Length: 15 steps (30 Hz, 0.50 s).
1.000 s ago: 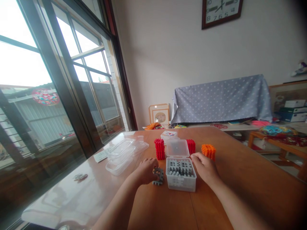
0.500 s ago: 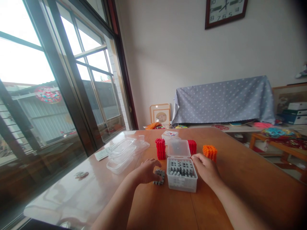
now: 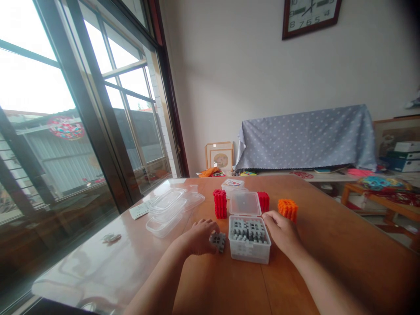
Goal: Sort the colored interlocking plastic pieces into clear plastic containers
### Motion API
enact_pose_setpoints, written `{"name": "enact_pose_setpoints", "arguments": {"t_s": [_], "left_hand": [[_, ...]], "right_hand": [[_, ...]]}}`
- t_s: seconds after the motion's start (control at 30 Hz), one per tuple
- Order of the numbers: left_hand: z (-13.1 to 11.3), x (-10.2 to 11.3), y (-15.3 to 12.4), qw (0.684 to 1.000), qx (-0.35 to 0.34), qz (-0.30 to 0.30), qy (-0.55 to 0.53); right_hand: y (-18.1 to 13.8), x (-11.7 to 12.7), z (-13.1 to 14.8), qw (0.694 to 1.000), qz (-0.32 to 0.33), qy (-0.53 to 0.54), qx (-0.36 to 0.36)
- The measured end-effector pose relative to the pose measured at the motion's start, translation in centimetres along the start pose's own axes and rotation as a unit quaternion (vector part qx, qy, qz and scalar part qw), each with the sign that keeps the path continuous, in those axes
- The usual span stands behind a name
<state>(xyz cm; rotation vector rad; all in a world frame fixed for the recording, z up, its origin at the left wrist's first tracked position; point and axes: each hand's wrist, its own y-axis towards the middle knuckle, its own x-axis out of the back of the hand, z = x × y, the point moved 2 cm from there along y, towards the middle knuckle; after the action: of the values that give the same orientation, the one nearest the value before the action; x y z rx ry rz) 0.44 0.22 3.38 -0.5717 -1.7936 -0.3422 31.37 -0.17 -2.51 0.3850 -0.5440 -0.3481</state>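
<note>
Left hand [image 3: 197, 236] is curled shut around a grey notched block [image 3: 218, 241], thumb and fingertips pinching it low at the table [image 3: 229, 288], just left of the clear box [image 3: 249, 253]. I judge the block to be light, stiff plastic. Its toothed edges should give a sure grip if I pinch two opposite sides rather than the flat faces. More grey pieces [image 3: 247, 228] pack the box. My right hand [image 3: 282, 232] lies loosely open, fingers against the box's right wall, gripping nothing. Thin-walled and light, that box would likely skid on the glossy wood unless braced.
</note>
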Motion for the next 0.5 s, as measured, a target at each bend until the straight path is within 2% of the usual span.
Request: {"name": "enact_pose_setpoints", "arguments": {"t_s": [0.3,0.5], "left_hand": [[0.3,1.3,0.0,0.987,-0.005,-0.113,-0.114],[-0.1,2.2,0.9,0.949,-0.016,-0.236,-0.210]], "right_hand": [[-0.1,0.1,0.2,1.000,-0.002,0.005,0.010],[0.0,0.0,0.4,1.000,-0.016,0.010,0.015]]}}
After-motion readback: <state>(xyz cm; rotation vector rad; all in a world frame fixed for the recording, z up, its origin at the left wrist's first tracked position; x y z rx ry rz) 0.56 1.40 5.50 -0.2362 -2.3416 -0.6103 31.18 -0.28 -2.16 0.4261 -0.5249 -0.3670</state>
